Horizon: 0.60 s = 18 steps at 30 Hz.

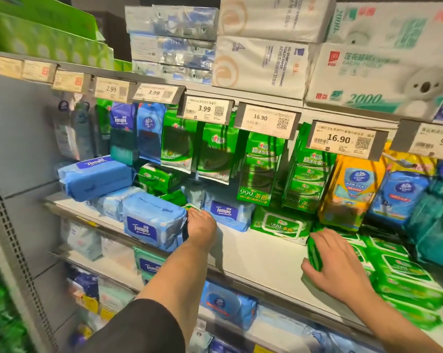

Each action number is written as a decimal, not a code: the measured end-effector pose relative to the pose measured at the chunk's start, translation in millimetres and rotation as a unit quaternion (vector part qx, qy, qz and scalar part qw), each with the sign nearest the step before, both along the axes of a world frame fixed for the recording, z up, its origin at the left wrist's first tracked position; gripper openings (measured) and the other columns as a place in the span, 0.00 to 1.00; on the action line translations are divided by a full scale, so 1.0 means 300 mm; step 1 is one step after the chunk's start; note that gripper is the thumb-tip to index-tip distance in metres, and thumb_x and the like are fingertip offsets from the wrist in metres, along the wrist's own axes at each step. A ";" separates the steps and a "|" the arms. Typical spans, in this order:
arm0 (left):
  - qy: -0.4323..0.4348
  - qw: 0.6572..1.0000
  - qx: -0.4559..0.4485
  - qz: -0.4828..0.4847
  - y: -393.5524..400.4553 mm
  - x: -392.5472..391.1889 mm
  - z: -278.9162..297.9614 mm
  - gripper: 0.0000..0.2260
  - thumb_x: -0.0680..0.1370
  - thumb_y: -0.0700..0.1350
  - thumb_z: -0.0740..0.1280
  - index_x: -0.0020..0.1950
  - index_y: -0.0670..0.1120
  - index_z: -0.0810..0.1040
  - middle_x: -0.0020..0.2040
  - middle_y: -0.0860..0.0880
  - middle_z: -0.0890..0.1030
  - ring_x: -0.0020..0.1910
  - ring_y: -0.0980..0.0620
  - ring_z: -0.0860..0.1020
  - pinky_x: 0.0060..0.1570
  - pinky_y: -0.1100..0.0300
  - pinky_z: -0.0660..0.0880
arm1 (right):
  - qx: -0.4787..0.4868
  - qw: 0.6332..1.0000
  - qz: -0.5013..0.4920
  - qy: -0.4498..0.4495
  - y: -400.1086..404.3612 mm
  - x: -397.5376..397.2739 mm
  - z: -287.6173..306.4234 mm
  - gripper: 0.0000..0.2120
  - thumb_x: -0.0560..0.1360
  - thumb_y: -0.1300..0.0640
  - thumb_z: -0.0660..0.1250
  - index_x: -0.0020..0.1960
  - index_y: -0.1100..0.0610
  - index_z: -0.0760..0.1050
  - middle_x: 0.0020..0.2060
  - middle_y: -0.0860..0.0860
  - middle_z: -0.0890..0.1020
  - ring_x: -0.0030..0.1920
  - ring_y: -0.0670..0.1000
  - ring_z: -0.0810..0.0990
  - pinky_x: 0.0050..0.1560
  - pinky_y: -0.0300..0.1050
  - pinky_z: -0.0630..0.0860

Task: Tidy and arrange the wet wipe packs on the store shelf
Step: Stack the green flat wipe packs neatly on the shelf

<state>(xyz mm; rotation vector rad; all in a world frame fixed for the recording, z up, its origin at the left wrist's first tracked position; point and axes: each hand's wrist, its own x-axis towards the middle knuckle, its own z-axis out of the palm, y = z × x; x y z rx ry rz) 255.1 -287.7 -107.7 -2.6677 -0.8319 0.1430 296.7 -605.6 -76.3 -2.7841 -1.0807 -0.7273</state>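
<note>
Taking the blue Tempo pack (153, 220) at the shelf's front edge as the marker: up and to its left a second blue Tempo pack (95, 178) lies tilted on top of paler packs, and I judge it the likeliest thing to slide if its neighbours get nudged. The marker pack itself overhangs the shelf (253, 253) lip slightly, so a push from the side could tip it off the front.

Right against that pack's right end is the left hand (201, 221), reaching in. Its fingers are hidden behind the pack and a small green pack (189, 207), so I cannot tell whether it grasps anything.

Well to the right of the marker, past a bare stretch of shelf, the right hand (338, 261) lies with spread, relaxed fingers on top of a green wipe pack (314, 253) standing on edge, pressing it towards the stacked green packs (406, 278) beyond. That upright pack could flop flat.

The shelf is smooth pale metal, slick for soft wrappers. Above it hang green pouches under price tags (205, 109); tissue bales fill the top shelf.
</note>
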 end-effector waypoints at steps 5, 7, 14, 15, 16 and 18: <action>-0.042 0.996 -0.076 0.001 -0.055 -0.018 -0.002 0.29 0.79 0.47 0.63 0.75 0.37 0.58 0.71 0.30 0.62 0.69 0.28 0.62 0.67 0.35 0.62 | 0.001 0.999 0.045 0.021 0.180 -0.004 0.033 0.32 0.69 0.39 0.57 0.64 0.60 0.75 0.58 0.54 0.79 0.63 0.59 0.75 0.63 0.54 0.72; -0.066 0.990 -0.128 -0.018 -0.069 -0.023 -0.011 0.30 0.77 0.48 0.67 0.75 0.42 0.58 0.73 0.35 0.61 0.71 0.31 0.60 0.67 0.34 0.62 | -0.007 0.997 0.075 0.030 0.275 -0.018 0.056 0.33 0.70 0.39 0.56 0.66 0.60 0.73 0.60 0.54 0.77 0.65 0.58 0.74 0.64 0.53 0.71; -0.204 0.939 -0.259 -0.095 -0.104 -0.088 -0.030 0.23 0.76 0.56 0.66 0.68 0.51 0.67 0.67 0.50 0.66 0.69 0.42 0.61 0.60 0.38 0.70 | -0.009 0.981 0.141 0.136 0.570 -0.072 0.108 0.30 0.77 0.47 0.61 0.76 0.55 0.60 0.71 0.51 0.68 0.69 0.55 0.68 0.64 0.51 0.72; -0.215 0.935 -0.268 -0.090 -0.100 -0.088 -0.035 0.21 0.76 0.54 0.66 0.67 0.50 0.68 0.67 0.50 0.66 0.69 0.43 0.61 0.60 0.39 0.69 | -0.004 0.979 0.143 0.143 0.603 -0.076 0.115 0.30 0.77 0.48 0.61 0.76 0.55 0.60 0.70 0.51 0.68 0.69 0.55 0.69 0.63 0.52 0.72; -0.228 0.930 -0.278 -0.082 -0.097 -0.089 -0.037 0.21 0.76 0.52 0.66 0.68 0.50 0.68 0.67 0.51 0.66 0.70 0.44 0.61 0.61 0.40 0.69 | -0.001 0.978 0.145 0.150 0.637 -0.075 0.121 0.30 0.77 0.48 0.62 0.76 0.54 0.60 0.69 0.51 0.69 0.68 0.55 0.70 0.62 0.52 0.73; -0.253 0.921 -0.289 -0.067 -0.098 -0.100 -0.037 0.25 0.75 0.51 0.65 0.71 0.49 0.66 0.68 0.48 0.65 0.69 0.45 0.61 0.64 0.43 0.68 | 0.001 0.975 0.150 0.165 0.708 -0.062 0.128 0.30 0.76 0.48 0.64 0.75 0.53 0.62 0.67 0.51 0.70 0.66 0.56 0.71 0.61 0.54 0.74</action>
